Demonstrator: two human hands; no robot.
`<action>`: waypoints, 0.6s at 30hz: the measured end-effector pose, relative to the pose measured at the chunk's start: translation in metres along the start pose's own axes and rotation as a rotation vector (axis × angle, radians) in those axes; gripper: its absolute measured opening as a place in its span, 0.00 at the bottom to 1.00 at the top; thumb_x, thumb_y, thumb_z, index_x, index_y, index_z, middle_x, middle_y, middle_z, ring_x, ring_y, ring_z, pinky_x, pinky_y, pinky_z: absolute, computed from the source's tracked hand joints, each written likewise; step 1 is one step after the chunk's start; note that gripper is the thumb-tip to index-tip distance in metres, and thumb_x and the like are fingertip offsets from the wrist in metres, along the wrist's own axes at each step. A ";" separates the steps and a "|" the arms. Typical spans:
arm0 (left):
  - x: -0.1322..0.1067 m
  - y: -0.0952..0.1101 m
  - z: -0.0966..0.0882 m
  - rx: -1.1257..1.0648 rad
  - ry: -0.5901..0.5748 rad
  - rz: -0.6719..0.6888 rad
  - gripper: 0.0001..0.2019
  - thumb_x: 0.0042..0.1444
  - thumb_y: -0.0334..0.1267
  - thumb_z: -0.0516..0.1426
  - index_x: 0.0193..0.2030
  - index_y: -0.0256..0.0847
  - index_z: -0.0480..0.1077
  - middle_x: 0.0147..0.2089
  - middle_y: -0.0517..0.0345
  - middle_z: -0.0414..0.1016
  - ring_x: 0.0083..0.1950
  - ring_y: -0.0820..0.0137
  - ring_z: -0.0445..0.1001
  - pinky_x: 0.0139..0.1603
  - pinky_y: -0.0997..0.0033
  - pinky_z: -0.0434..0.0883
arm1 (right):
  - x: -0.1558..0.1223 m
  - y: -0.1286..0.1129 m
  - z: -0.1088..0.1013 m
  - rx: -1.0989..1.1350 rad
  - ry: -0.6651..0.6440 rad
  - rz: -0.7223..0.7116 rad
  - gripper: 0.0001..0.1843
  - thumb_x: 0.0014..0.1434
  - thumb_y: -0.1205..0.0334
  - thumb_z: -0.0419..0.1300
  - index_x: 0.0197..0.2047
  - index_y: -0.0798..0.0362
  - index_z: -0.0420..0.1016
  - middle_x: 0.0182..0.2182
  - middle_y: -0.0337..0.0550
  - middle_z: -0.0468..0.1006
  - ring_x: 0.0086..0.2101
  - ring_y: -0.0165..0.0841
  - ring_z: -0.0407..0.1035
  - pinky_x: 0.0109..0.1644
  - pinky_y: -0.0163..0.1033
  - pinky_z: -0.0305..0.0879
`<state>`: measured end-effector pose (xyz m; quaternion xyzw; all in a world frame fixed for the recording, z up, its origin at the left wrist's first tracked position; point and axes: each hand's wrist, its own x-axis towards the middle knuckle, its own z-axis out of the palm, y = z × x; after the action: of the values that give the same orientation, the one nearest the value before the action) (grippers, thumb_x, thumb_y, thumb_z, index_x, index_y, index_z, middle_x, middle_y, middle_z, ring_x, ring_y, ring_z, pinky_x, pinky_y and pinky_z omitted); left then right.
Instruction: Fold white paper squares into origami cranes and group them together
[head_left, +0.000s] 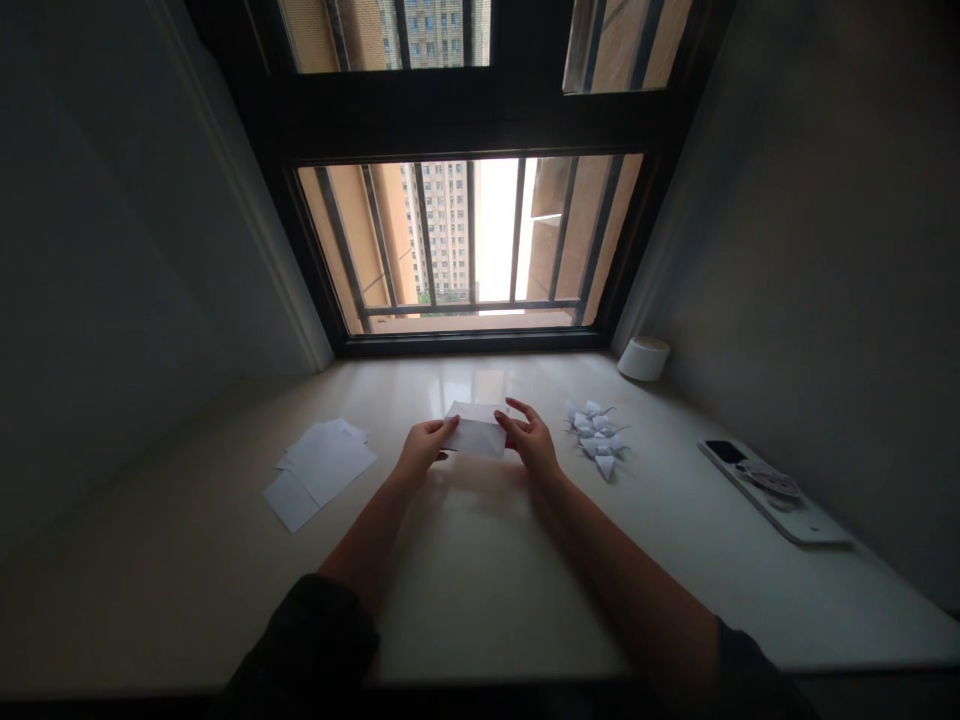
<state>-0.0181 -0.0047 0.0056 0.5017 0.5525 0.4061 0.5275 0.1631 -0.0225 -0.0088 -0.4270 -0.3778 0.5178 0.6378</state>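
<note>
A small sheet of white paper point(478, 430) is held up between my two hands, over the middle of the pale sill. My left hand point(426, 447) pinches its left edge, thumb on top and fingers behind. At the right edge, my right hand point(528, 435) grips the sheet between thumb and fingers, with the index finger raised. A faint crease seems to cross the paper. To the left lies a loose pile of white paper sheets point(330, 465). Several small folded paper pieces point(598, 432) with pointed ends are clustered just right of my right hand.
A phone in a light case point(780, 500) lies at the right by the wall. Near the back right corner stands a white rounded object point(643, 358). The dark-framed window point(465, 343) with bars outside closes off the back of the sill point(480, 580). Walls rise on both sides.
</note>
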 end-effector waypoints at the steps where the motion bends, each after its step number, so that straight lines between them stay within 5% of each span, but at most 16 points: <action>1: -0.001 0.001 0.000 -0.028 -0.011 -0.023 0.26 0.40 0.58 0.61 0.37 0.36 0.75 0.29 0.55 0.72 0.29 0.72 0.69 0.28 0.75 0.62 | -0.001 0.001 0.001 0.001 -0.022 0.002 0.36 0.40 0.50 0.69 0.51 0.54 0.67 0.21 0.35 0.74 0.21 0.28 0.66 0.24 0.33 0.64; 8: -0.005 0.006 0.002 -0.171 -0.159 -0.162 0.27 0.39 0.54 0.64 0.43 0.39 0.74 0.39 0.52 0.74 0.36 0.71 0.70 0.32 0.77 0.63 | 0.001 0.012 0.001 0.067 -0.008 0.038 0.35 0.39 0.52 0.69 0.51 0.53 0.68 0.24 0.36 0.77 0.20 0.26 0.66 0.22 0.31 0.59; 18: 0.001 -0.002 0.002 -0.231 -0.147 -0.180 0.24 0.38 0.51 0.65 0.42 0.41 0.74 0.42 0.49 0.75 0.34 0.69 0.71 0.27 0.77 0.64 | -0.003 0.012 0.005 0.115 -0.041 0.061 0.34 0.38 0.55 0.70 0.49 0.52 0.69 0.29 0.40 0.79 0.27 0.32 0.72 0.29 0.35 0.67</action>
<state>-0.0166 -0.0042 0.0033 0.4144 0.5046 0.3802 0.6551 0.1537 -0.0229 -0.0185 -0.3903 -0.3472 0.5665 0.6374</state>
